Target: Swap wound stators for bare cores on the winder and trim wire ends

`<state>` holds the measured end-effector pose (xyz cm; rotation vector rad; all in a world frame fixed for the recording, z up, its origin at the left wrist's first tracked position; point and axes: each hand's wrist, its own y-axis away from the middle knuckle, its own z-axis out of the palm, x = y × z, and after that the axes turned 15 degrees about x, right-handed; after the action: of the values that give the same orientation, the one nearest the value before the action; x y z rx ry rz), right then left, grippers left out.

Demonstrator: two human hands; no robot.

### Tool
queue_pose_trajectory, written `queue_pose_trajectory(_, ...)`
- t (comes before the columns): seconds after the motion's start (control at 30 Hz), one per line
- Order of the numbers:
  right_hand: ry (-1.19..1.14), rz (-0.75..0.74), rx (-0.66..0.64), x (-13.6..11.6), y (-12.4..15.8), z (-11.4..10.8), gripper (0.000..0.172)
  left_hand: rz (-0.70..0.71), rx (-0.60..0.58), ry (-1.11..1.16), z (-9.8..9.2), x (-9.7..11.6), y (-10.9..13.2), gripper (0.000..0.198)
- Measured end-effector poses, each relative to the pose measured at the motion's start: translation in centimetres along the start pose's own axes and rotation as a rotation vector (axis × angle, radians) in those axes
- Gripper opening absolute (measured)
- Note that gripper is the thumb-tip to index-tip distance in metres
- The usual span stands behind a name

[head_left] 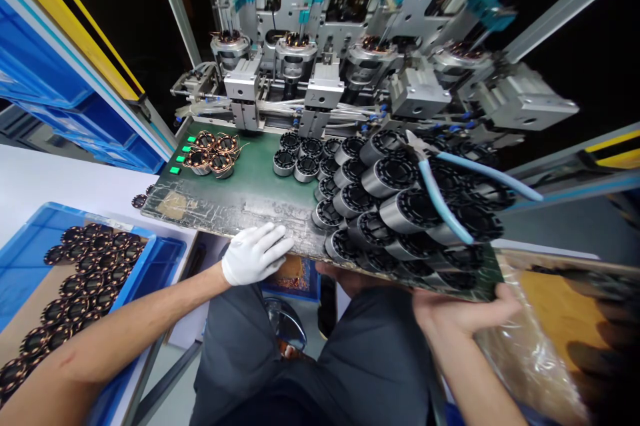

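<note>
My left hand (256, 255), in a white glove, rests with fingers spread on the worn front edge of the green board (260, 196). Bare and partly hidden, my right hand (463, 311) is under the board's right front corner, its thumb at the edge; most of its fingers cannot be seen. Above it, black and silver stator cores (410, 211) stand stacked in rows, with blue-handled cutters (440, 203) lying across their tops. Several copper-wound stators (221, 165) sit together at the board's left end.
Behind the board stands a winding machine (324, 89) with stators on its heads. A blue tray (43, 213) of wound stators is at the left. At the right is a box (510, 266) lined with clear plastic. Blue crates (45, 73) are stacked at the upper left.
</note>
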<state>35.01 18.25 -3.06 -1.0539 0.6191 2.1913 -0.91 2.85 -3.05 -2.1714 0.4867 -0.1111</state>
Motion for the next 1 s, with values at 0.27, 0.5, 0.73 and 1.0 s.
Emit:
queue_pose_trajectory(0.27, 0.037, 0.000, -0.002, 0.07, -0.12, -0.08, 0.053, -0.005, 0.021, 0.012, -0.10, -0.01, -0.40, 0.033)
queue_pose_trajectory(0.5, 0.084, 0.012, 0.008, -0.16, 0.07, -0.02, 0.053, -0.005, 0.011, 0.008, -0.09, 0.00, -0.26, 0.035)
queue_pose_trajectory(0.73, 0.085, 0.022, 0.028, -0.19, 0.21, -0.01, 0.051, -0.002, 0.016, 0.007, -0.12, 0.01, -0.39, 0.034)
queue_pose_trajectory(1.0, 0.054, 0.051, 0.044, -0.17, 0.15, -0.09, 0.049, -0.009, 0.005, 0.007, -0.15, 0.02, -0.33, 0.034)
